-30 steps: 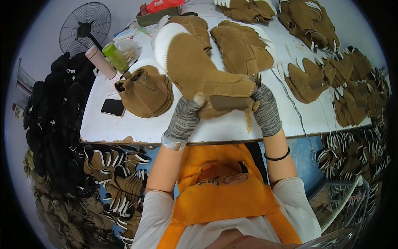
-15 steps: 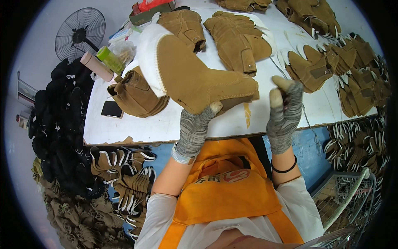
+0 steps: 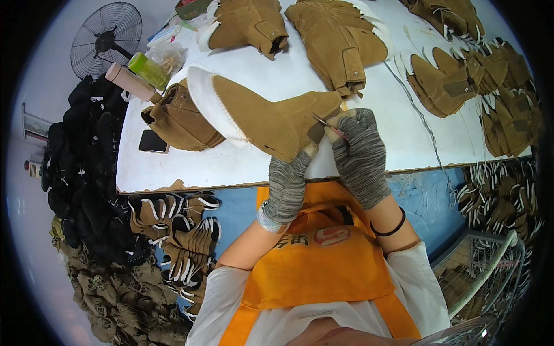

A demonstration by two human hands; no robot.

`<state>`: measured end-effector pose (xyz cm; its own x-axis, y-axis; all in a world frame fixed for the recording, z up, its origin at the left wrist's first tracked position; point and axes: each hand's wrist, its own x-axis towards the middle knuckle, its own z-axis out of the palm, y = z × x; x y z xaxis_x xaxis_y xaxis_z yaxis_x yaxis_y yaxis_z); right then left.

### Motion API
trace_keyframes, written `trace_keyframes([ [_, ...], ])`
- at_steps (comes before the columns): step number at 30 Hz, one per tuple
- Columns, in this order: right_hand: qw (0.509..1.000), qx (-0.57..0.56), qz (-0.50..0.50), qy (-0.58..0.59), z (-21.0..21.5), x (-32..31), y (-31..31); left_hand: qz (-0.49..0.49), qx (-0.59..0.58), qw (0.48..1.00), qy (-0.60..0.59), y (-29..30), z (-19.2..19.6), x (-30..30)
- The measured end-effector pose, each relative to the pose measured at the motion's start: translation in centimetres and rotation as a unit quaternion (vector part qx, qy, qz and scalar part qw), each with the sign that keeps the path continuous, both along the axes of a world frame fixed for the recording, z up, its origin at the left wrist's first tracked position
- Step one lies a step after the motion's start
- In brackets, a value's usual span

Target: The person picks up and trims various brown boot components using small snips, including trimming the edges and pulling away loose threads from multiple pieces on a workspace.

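Note:
I hold a tan suede boot upper [image 3: 271, 118] with a white fleece rim over the near edge of the white table [image 3: 190, 170]. My left hand [image 3: 288, 179], in a grey knit glove, grips its lower edge from beneath. My right hand [image 3: 360, 155], also gloved, pinches a thin pointed tool [image 3: 330, 125] whose tip touches the boot's right end.
More tan boot uppers lie on the table: one [image 3: 179, 118] beside mine, two at the back [image 3: 248, 23] [image 3: 340, 40], several at the right [image 3: 461, 75]. A phone [image 3: 153, 141], green bottle [image 3: 149, 70], fan [image 3: 107, 37]. Piles of black [image 3: 75, 173] and tan pieces lie left; wire basket [image 3: 490, 271] right.
The boot upper has turned and come lower toward me. My right hand has moved from open beside it onto its right end, now pinching the thin tool.

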<state>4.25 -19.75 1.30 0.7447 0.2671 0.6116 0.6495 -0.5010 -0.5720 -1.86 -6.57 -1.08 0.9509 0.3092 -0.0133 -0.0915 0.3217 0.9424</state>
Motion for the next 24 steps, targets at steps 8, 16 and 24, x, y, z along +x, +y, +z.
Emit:
trace_keyframes([
  [8,0.999,-0.03,0.006,-0.02,-0.3,-0.2,-0.6,0.011,0.05,0.999,-0.002,-0.1,-1.5,-0.5],
  [16,0.992,-0.052,0.091,-0.064,1.0,-1.7,-0.6,0.019,0.059,0.996,-0.07,0.2,-2.1,-0.9],
  [24,0.996,-0.017,0.089,0.009,0.8,-2.6,-0.3,0.031,0.053,0.997,-0.043,0.2,-2.3,-1.4],
])
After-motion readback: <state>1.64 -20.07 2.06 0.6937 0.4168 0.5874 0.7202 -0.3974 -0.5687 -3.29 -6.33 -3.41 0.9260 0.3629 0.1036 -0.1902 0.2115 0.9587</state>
